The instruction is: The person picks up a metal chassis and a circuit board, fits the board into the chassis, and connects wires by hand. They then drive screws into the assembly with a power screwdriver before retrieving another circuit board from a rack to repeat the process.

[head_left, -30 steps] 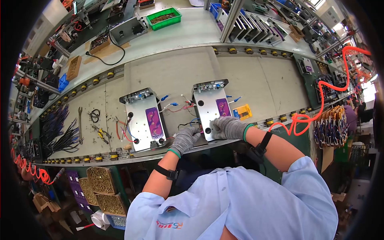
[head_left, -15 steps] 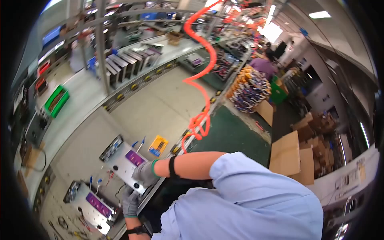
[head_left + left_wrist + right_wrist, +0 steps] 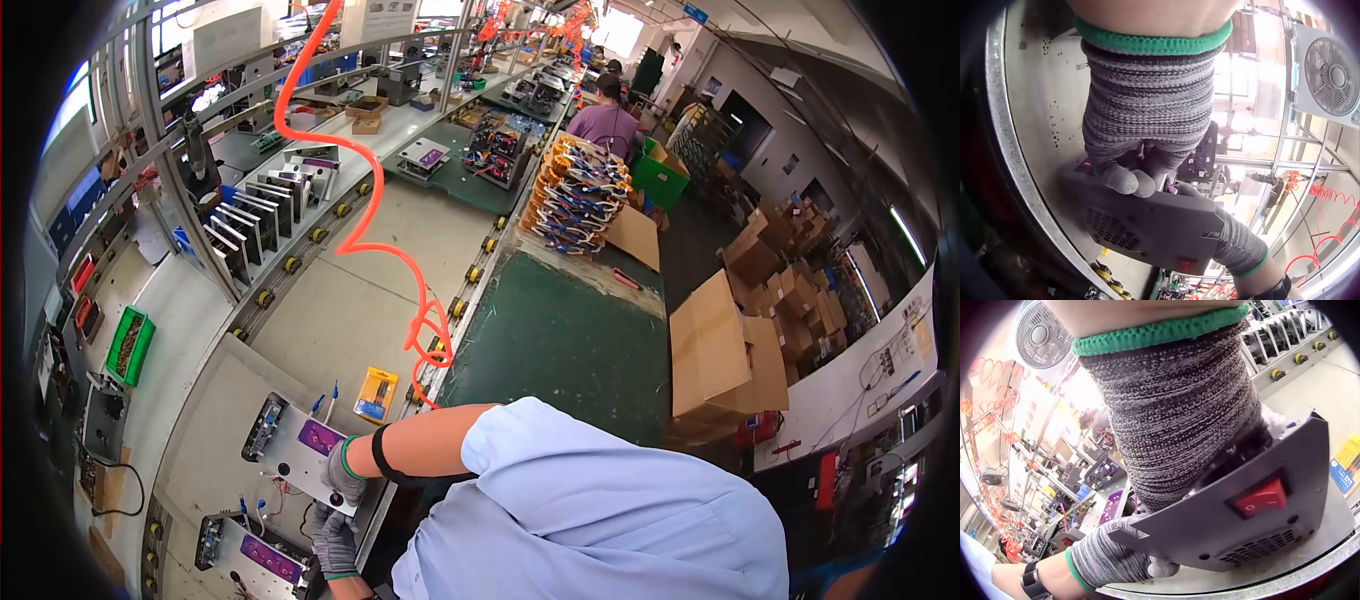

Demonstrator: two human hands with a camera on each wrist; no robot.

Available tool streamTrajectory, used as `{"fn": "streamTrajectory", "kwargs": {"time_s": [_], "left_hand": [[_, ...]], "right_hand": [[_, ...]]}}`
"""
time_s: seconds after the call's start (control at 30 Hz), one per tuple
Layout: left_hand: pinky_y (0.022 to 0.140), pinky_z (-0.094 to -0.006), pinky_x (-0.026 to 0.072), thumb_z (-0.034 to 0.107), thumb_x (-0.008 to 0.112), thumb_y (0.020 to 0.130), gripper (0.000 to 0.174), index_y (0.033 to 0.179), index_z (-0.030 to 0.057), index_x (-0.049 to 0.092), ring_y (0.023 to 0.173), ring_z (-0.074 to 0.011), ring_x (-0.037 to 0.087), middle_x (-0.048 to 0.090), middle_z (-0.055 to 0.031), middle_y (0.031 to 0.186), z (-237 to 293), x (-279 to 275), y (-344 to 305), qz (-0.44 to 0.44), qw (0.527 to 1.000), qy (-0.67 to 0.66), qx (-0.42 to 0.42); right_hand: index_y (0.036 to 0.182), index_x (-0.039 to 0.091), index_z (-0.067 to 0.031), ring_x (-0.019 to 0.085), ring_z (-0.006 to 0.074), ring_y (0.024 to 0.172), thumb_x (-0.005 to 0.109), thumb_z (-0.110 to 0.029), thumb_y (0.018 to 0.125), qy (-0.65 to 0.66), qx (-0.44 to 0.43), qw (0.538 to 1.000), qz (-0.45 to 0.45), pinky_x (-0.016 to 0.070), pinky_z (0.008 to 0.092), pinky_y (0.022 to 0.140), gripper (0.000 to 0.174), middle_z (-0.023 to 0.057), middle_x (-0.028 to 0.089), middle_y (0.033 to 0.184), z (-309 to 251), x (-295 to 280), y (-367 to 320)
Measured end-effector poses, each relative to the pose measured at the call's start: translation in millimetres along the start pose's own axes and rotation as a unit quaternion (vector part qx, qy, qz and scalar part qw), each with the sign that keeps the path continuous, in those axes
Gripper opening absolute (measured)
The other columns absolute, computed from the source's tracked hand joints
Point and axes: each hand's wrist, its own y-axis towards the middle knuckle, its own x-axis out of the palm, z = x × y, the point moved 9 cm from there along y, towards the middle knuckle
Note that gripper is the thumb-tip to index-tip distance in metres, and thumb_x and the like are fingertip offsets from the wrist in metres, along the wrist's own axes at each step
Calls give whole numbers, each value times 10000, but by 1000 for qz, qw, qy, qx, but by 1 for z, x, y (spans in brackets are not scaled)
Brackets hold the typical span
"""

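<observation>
Silver sheet metal with a rectangular purple label forms the oblong unit [image 3: 302, 463] at the near side of the pale work surface [image 3: 330, 320], its dark grey end panel [image 3: 1210, 520] close to the bench's curved metal rim [image 3: 997, 112]. Rightward the surface stretches on between two roller rails, with a flat yellow-and-blue packet [image 3: 376, 394] near the unit and a coiled orange hose [image 3: 378, 185] dangling above. Leftward it is tighter: a second silver unit with a purple label [image 3: 240, 568] sits just beside the left hand in striped grey knit glove [image 3: 1147, 106].

That hand's fingers curl over the panel's edge and grip it, two fingertips showing. Fingers of the right hand, gloved alike [image 3: 1179, 425], go behind the panel; how far they bend, or on what, cannot be told. The second unit is cut off at the head view's lower edge, and the hose vanishes at the right forearm.

Counted: two units, one red rocker switch [image 3: 1263, 499], two blue-tipped leads [image 3: 334, 393] beside the nearer label, one green tray [image 3: 145, 347]. Upright metal plates [image 3: 262, 215] overlap too much to count.
</observation>
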Motion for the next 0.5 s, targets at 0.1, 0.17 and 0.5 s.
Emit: {"fn": "streamTrajectory", "kwargs": {"time_s": [0.1,0.17,0.5], "left_hand": [[545,-298,479,191,682,875,308,1125,31,599,671,-157,590,655,-68,940,2,6,-1,-25,996,-87,-11],[544,-298,454,290,669,900,340,1122,41,600,647,-150,561,647,-54,921,-11,-6,9,26,995,-74,-60],[532,-266,392,467,619,955,421,1136,88,590,596,-101,490,621,4,912,-27,-6,3,100,987,-77,-95]], "right_hand": [[1144,708,-76,664,332,1043,691,-444,806,-7,0,1000,-12,503,453,903,500,149,711,1092,3,-10,-16],[1132,712,-76,666,332,1036,687,-443,805,-7,-5,1000,0,505,456,899,492,149,712,1082,-14,1,5],[1070,734,-77,674,332,1001,662,-438,798,-19,-49,998,43,513,468,878,458,152,719,1034,-7,-9,8]]}}
